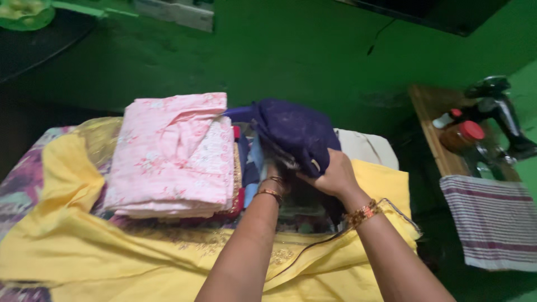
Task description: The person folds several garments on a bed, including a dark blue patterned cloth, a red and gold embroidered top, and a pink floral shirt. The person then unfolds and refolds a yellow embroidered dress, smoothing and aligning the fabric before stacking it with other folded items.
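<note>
Both forearms extend forward, wrists close together. The right hand (330, 174) is closed in a grip, knuckles up. The left hand (274, 170) is mostly hidden.

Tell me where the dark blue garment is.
In the head view, centre: the dark blue garment is gripped by the right hand, just right of the folded pink stack.

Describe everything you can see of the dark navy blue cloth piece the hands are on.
The dark navy blue cloth piece looks soft, faintly speckled, and bunched rather than flat. It sits raised above the yellow fabric spread, right of the folded pink floral stack. The right hand grips its lower edge; the left hand is tucked beneath it, mostly hidden. A loose part hangs down by the right wrist.
</note>
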